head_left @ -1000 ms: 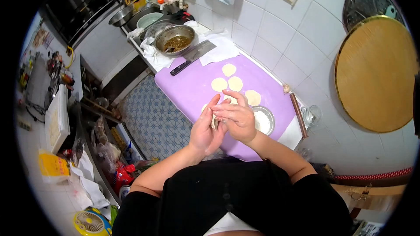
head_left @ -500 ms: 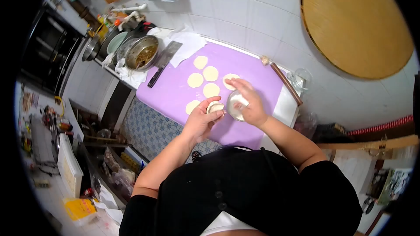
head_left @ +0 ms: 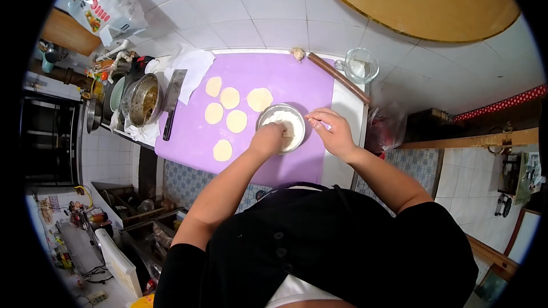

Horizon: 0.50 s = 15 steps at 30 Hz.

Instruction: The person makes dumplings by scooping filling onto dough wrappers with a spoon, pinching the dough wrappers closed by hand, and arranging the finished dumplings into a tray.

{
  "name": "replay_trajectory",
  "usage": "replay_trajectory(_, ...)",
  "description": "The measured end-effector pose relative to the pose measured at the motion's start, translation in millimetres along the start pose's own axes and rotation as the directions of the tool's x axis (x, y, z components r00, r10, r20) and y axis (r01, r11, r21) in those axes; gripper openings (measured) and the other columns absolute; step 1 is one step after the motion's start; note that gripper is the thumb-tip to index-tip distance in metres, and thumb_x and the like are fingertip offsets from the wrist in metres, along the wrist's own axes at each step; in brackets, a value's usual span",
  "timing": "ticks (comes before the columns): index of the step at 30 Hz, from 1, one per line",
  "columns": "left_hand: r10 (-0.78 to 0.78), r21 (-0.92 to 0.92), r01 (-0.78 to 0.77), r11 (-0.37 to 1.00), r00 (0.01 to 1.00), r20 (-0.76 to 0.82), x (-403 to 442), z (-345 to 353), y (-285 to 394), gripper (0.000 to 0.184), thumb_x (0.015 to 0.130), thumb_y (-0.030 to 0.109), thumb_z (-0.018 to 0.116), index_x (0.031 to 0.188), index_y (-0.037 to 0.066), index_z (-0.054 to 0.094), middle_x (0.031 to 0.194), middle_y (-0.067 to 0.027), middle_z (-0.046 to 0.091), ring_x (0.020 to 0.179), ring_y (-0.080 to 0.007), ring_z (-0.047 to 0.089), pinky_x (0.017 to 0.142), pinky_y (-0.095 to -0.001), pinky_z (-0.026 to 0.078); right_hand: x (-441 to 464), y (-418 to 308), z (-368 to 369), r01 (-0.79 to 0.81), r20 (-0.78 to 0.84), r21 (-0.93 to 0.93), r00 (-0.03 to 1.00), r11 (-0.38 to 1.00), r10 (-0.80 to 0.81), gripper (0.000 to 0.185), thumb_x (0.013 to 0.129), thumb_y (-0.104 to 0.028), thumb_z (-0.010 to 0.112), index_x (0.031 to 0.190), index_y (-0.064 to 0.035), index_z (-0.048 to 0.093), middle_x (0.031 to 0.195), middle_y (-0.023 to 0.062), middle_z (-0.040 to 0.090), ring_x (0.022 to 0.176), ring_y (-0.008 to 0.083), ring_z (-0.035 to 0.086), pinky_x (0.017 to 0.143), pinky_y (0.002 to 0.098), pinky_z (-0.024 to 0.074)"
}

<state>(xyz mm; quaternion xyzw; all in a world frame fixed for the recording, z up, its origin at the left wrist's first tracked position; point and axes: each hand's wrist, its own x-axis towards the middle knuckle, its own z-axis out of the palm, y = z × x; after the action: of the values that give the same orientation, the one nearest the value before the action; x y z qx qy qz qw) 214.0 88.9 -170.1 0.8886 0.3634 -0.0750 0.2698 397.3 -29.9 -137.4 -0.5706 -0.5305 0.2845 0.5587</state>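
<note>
My left hand reaches into a metal bowl with white powder in it, which looks like flour. Its fingers are down in the bowl, blurred and partly hidden, so I cannot make out what they hold. Just right of the rim hovers my right hand, its fingers loosely bent and a little apart from the thumb, with nothing plain between them. Several round dough wrappers lie flat on the purple mat; the nearest to the bowl is a larger wrapper, and another wrapper lies closer to the front edge.
A cleaver lies at the mat's left, beside a metal bowl of brown filling and white paper. Along the back right are a garlic bulb, a wooden rolling pin and a glass cup. A large round board stands against the wall.
My left hand, which held a folded dough wrapper over the mat, has gone into the flour bowl. My right hand has moved from above the bowl to its right side. The view has turned.
</note>
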Motion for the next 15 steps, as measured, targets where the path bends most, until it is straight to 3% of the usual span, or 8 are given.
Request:
replay_trajectory(1,0.003,0.089,-0.008,0.996,0.998,0.055,1,2,0,0.025,0.083,0.018,0.059,0.103,0.006,0.066,0.099,-0.0225,0.064,0.093,-0.0372,0.063,0.081,-0.0441,0.050,0,2,0,-0.014,0.008,0.012,1.000,1.000,0.014,0.015,0.090,-0.008,0.058,0.098,0.0019,0.066,0.096,0.0125,0.065,0.090,0.0220,0.061,0.082,0.0303,0.0469)
replay_trajectory(5,-0.036,0.028,0.034,0.999,0.998,0.052,3,-7,4,0.024,0.083,0.017,0.059,0.102,0.005,0.065,0.097,-0.0228,0.064,0.090,-0.0372,0.063,0.080,-0.0452,0.050,3,12,6,-0.005,-0.003,0.056,1.000,0.998,0.005,0.014,0.088,-0.006,0.060,0.097,0.0013,0.066,0.095,0.0135,0.065,0.087,0.0242,0.063,0.079,0.0318,0.0483)
replay_trajectory(7,-0.026,0.027,0.026,0.999,1.000,-0.007,4,-3,-5,0.023,0.083,0.016,0.059,0.102,0.005,0.065,0.099,-0.0233,0.064,0.091,-0.0379,0.063,0.080,-0.0458,0.050,6,17,10,-0.059,-0.005,0.102,0.998,0.993,0.060,0.014,0.089,-0.008,0.059,0.097,0.0014,0.066,0.095,0.0129,0.066,0.087,0.0228,0.063,0.079,0.0318,0.0482)
replay_trajectory(10,-0.026,0.060,0.024,0.998,0.999,0.042,5,-6,-8,0.025,0.084,0.016,0.060,0.105,0.004,0.065,0.095,-0.0204,0.066,0.085,-0.0336,0.065,0.077,-0.0420,0.051,9,18,20,-0.207,0.031,0.161,0.978,0.965,0.205,0.019,0.094,-0.014,0.054,0.101,0.0002,0.066,0.099,0.0110,0.066,0.092,0.0212,0.061,0.082,0.0310,0.0471)
replay_trajectory(11,-0.077,-0.125,0.084,0.989,0.996,0.054,4,-11,-8,0.025,0.084,0.015,0.060,0.106,0.004,0.065,0.094,-0.0186,0.066,0.084,-0.0308,0.065,0.077,-0.0400,0.051,12,18,21,-0.264,0.045,0.173,0.964,0.949,0.260,0.022,0.096,-0.016,0.052,0.103,-0.0004,0.065,0.101,0.0102,0.065,0.094,0.0208,0.061,0.084,0.0306,0.0466)
replay_trajectory(13,-0.156,-0.471,0.186,0.862,0.983,0.101,-6,-42,4,0.025,0.085,0.012,0.060,0.109,0.004,0.064,0.093,-0.0148,0.066,0.082,-0.0253,0.065,0.076,-0.0359,0.051,13,16,33,-0.390,0.042,0.459,0.907,0.798,0.420,0.033,0.099,-0.028,0.046,0.111,-0.0018,0.061,0.105,0.0091,0.064,0.099,0.0209,0.059,0.088,0.0318,0.0451)
replay_trajectory(14,-0.130,-0.590,0.175,0.788,0.984,0.118,-10,-53,9,0.026,0.085,0.009,0.060,0.110,0.004,0.063,0.093,-0.0133,0.066,0.082,-0.0234,0.064,0.077,-0.0347,0.051,15,14,40,-0.429,0.060,0.587,0.869,0.687,0.491,0.039,0.100,-0.034,0.043,0.115,-0.0026,0.059,0.107,0.0086,0.063,0.101,0.0210,0.058,0.090,0.0324,0.0444)
replay_trajectory(15,-0.101,-0.698,0.164,0.697,0.986,0.132,-15,-64,12,0.026,0.085,0.007,0.060,0.111,0.004,0.063,0.093,-0.0119,0.066,0.083,-0.0214,0.063,0.078,-0.0335,0.050,19,7,43,-0.488,0.203,0.752,0.811,0.443,0.549,0.044,0.100,-0.040,0.040,0.118,-0.0029,0.057,0.108,0.0090,0.062,0.103,0.0214,0.057,0.091,0.0337,0.0439)
